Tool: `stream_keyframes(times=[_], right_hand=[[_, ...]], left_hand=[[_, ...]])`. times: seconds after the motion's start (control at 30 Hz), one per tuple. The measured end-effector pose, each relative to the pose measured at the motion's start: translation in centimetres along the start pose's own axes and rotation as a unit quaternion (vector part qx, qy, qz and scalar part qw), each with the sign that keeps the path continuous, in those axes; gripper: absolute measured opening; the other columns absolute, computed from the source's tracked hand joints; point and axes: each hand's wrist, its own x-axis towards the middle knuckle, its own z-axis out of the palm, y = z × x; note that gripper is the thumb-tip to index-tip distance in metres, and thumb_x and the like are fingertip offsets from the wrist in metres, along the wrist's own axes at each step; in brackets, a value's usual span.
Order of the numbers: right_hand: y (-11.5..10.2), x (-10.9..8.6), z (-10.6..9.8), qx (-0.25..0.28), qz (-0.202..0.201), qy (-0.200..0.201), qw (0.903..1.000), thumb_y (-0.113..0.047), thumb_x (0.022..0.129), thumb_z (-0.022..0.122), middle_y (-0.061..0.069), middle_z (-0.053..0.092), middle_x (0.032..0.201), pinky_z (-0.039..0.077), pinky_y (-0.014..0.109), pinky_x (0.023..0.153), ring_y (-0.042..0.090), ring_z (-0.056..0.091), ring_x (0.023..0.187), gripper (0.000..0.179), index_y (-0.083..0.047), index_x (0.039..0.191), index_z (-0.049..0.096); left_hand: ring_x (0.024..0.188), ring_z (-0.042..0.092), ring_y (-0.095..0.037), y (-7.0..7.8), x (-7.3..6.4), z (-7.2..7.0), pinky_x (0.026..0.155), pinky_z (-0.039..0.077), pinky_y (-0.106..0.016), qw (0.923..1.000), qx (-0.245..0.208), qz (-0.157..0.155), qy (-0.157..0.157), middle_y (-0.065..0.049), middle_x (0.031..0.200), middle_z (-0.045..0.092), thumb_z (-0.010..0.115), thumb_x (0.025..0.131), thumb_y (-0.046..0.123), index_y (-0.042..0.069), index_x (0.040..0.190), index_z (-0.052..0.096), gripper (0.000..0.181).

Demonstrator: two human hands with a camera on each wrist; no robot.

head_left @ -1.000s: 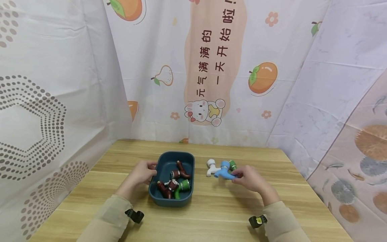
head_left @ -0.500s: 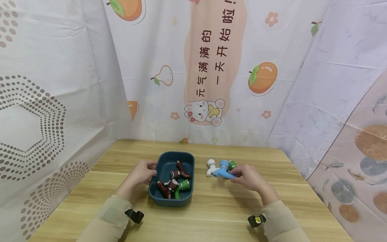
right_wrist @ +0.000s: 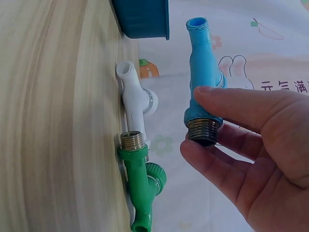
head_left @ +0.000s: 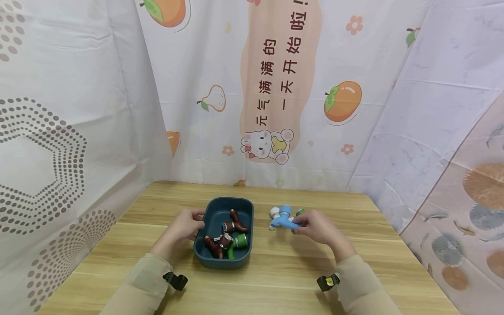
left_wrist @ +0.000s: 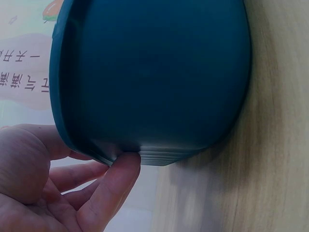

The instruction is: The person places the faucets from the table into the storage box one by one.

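In the head view my right hand [head_left: 316, 226] pinches a light blue plastic tap [head_left: 282, 218] at its inlet end. The right wrist view shows the thumb on the tap's body and fingers beneath its brass thread, above the table. A white tap [right_wrist: 135, 101] and a green tap [right_wrist: 140, 183] lie on the table below; in the head view they are partly hidden. My left hand [head_left: 187, 224] holds the left side of a dark blue plastic bin [head_left: 214, 218], fingers against its outer wall and at its rim. Inside are two dark red taps [head_left: 235, 222] and another green tap [head_left: 238, 243].
The bin stands left of centre on a wooden table [head_left: 283, 280]. Printed curtains [head_left: 315, 144] hang behind and on both sides. Each wrist bears a small black camera [head_left: 176, 281].
My right hand has lifted the blue tap and moved it left, so that it now overlaps the white tap in the head view. The left hand and bin have stayed in place.
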Motion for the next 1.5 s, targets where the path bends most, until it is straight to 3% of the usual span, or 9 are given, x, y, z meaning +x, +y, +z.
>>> stream_keyframes(times=[0.27,0.47,0.73,0.97,1.3,1.5], right_hand=[[-0.8,1.0,0.2,0.001,-0.001,-0.007,1.0,-0.009,0.087,0.077,-0.01,0.065,0.076,0.049,0.028,0.061,0.009,0.056,0.069,0.008,-0.016,0.089,0.077],[-1.1,1.6,0.4,0.014,-0.02,-0.018,0.9995,-0.009,0.091,0.074,-0.002,0.07,0.076,0.052,0.027,0.06,0.008,0.059,0.066,0.004,-0.01,0.094,0.077],[-2.0,2.7,0.8,0.016,-0.031,-0.022,0.9992,-0.007,0.092,0.073,-0.005,0.065,0.073,0.052,0.027,0.054,0.009,0.058,0.06,0.004,-0.008,0.094,0.077],[-3.0,3.7,0.9,-0.023,-0.017,-0.014,0.9995,-0.011,0.09,0.076,-0.006,0.064,0.082,0.051,0.031,0.065,0.012,0.056,0.072,0.007,-0.011,0.097,0.078],[-4.4,5.3,0.7,-0.022,-0.013,-0.014,0.9996,-0.011,0.091,0.076,-0.004,0.071,0.093,0.057,0.033,0.073,0.009,0.063,0.08,0.014,-0.01,0.104,0.079],[-5.2,6.2,0.6,-0.028,-0.019,-0.024,0.9991,-0.013,0.092,0.076,-0.008,0.071,0.09,0.057,0.034,0.076,0.01,0.062,0.081,0.009,-0.014,0.1,0.08]], left_hand=[[0.094,0.069,-0.035,-0.1,0.0,0.0,0.058,0.062,-0.041,1.0,-0.003,-0.002,-0.002,-0.028,0.121,0.062,0.061,0.089,-0.004,-0.006,0.14,0.057,0.051],[0.094,0.069,-0.034,-0.2,0.1,0.0,0.058,0.062,-0.041,1.0,0.0,-0.001,-0.001,-0.027,0.121,0.062,0.061,0.09,-0.003,-0.005,0.14,0.057,0.05],[0.089,0.07,-0.032,-0.3,0.0,0.0,0.058,0.062,-0.041,1.0,0.001,-0.007,-0.001,-0.025,0.119,0.063,0.062,0.089,-0.003,-0.005,0.139,0.058,0.051],[0.086,0.07,-0.03,-0.3,0.0,0.0,0.058,0.062,-0.04,1.0,0.004,-0.009,0.001,-0.022,0.117,0.063,0.062,0.09,-0.003,-0.005,0.14,0.058,0.05],[0.085,0.071,-0.03,-0.4,0.3,0.0,0.058,0.062,-0.04,1.0,0.001,-0.007,-0.001,-0.025,0.12,0.063,0.062,0.09,-0.002,-0.004,0.139,0.058,0.05],[0.086,0.071,-0.031,-0.4,0.4,0.0,0.057,0.062,-0.041,1.0,0.001,0.001,0.0,-0.026,0.119,0.064,0.062,0.089,-0.003,-0.006,0.139,0.058,0.05]])
